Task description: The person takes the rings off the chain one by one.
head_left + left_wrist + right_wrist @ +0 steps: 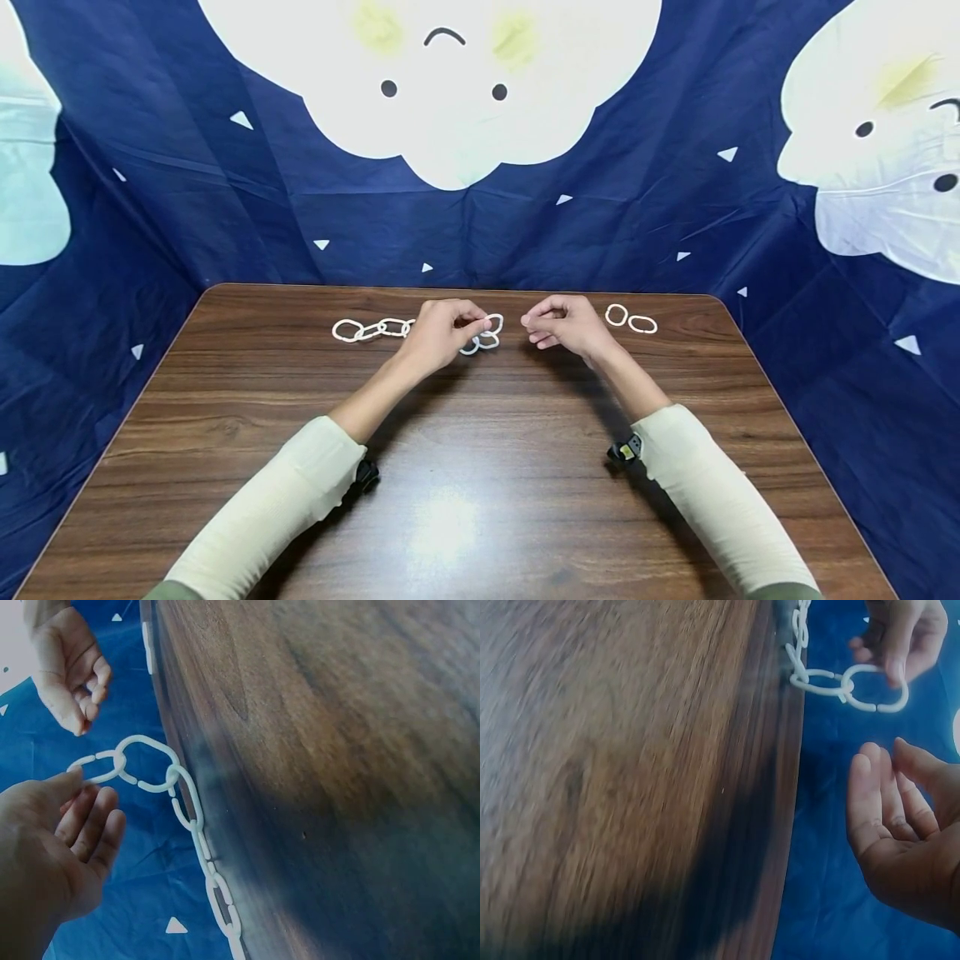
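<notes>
My left hand (437, 335) pinches the end link (892, 709) of a white plastic chain between thumb and fingertips. That link is joined to the one beside it, and both have a narrow split in the ring. The rest of the chain (371, 332) trails leftward along the table, partly hidden behind my left hand in the head view. Facing it, a short distance to the right, my right hand (572, 325) has its fingers loosely bent and thumb near the fingertips. In the right wrist view a gap shows between the thumb and fingers, with nothing held there.
Two loose white links, one round-looking (608, 316) and one lying flat (643, 332), rest to the right of my right hand. The brown wooden table (480, 433) ends just behind the hands. Beyond its back edge hangs a blue cloth (247, 208) with cloud shapes.
</notes>
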A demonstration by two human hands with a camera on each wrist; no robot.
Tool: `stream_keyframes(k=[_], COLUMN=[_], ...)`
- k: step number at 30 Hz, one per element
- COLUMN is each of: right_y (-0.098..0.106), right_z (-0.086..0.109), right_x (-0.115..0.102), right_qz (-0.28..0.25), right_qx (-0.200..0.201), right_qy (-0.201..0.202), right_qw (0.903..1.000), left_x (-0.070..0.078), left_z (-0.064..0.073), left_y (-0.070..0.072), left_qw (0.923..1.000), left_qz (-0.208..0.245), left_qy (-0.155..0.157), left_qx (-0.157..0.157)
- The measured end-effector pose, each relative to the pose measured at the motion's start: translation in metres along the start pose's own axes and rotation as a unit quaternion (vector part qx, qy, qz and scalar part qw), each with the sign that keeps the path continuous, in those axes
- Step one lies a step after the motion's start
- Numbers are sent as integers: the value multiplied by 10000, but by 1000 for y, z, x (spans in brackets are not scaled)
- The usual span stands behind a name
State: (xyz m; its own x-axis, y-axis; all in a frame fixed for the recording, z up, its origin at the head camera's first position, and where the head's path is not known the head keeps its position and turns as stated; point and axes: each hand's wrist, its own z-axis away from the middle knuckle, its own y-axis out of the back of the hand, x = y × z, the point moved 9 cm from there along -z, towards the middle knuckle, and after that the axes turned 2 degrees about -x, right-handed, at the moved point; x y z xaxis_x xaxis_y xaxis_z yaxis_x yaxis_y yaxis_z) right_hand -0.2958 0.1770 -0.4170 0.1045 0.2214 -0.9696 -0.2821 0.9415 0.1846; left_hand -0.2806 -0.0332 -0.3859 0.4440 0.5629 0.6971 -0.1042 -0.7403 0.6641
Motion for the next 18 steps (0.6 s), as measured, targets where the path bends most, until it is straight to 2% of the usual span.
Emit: stream_keyframes(k=[12, 18], right_y=[-20, -26], right_z=[-4, -5], right_x=[-22, -30], right_qz=[723, 1312], right_qx=[-106, -193], right_qy=[544, 860], right_qw=[9958, 9874], left_x=[4, 3], left_z=[1, 0], left_y=[0, -1], left_qw=[9999, 9999], left_qz=[-21, -54], left_qy=[-111, -104], left_qx=[-65, -109])
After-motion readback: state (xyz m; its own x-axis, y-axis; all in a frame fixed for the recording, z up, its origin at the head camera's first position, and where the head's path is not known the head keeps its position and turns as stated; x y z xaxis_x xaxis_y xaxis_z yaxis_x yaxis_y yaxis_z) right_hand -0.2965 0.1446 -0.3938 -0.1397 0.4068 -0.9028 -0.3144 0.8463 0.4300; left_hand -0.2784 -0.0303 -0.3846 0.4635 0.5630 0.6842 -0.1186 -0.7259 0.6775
